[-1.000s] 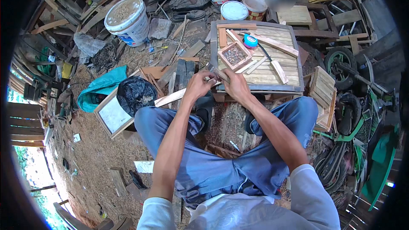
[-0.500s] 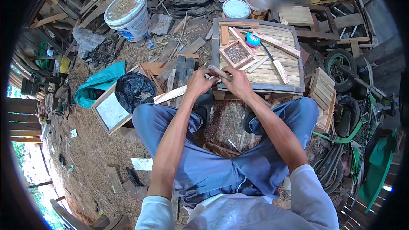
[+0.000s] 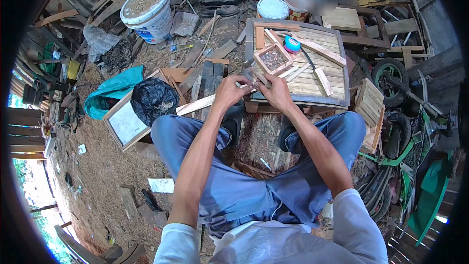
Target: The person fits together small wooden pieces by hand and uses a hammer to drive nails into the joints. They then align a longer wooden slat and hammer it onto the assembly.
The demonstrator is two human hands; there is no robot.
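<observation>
Over the near-left corner of a slatted wooden panel, my left hand (image 3: 233, 91) and my right hand (image 3: 275, 92) meet with their fingertips almost touching. Both are closed in a pinch. A short strip of wood (image 3: 260, 77) sticks up from the right fingers. Something small and pale shows at the left fingers, too small to name for certain. Just beyond the hands lies a small square wooden frame (image 3: 257, 58) with wood bits inside it. Beside that are a blue and pink round container (image 3: 291, 44) and loose wooden strips (image 3: 322, 82).
The slatted panel (image 3: 337, 99) stands before my knees. To the left are a black plastic bag (image 3: 149, 99), a white-faced framed board (image 3: 126, 124) and a teal sack (image 3: 110, 90). Paint buckets (image 3: 272, 9) stand behind; a green motorbike (image 3: 408, 149) is at the right.
My hands have drawn closer together and the fingers have shifted on the wood. The strip that lay across both hands is now turned more upright. The view has shifted slightly.
</observation>
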